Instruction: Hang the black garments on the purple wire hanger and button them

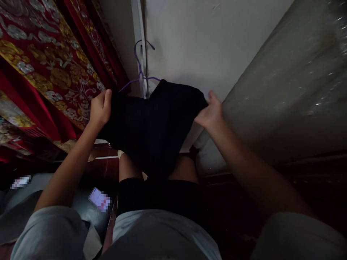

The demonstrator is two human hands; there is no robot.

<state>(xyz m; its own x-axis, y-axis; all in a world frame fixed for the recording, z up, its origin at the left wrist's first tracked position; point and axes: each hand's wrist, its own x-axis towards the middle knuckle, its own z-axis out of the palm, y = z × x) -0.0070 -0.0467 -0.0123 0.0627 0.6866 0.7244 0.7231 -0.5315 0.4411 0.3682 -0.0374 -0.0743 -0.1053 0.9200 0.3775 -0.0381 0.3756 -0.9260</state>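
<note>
A black garment (154, 122) hangs in front of me on a purple wire hanger (139, 68), whose hook sits against a white vertical strip on the wall. My left hand (101, 108) is closed on the garment's left shoulder edge. On the other side, my right hand (210, 112) grips the garment's right edge with fingers curled into the cloth. The cloth's lower part drops over my knees and black shorts (159, 196).
Red and gold patterned curtains (48, 61) hang on the left. A white wall (206, 43) is ahead, and a pale glittery surface (292, 94) rises on the right. A lit phone (99, 199) lies on a grey surface at lower left. The floor is dark red.
</note>
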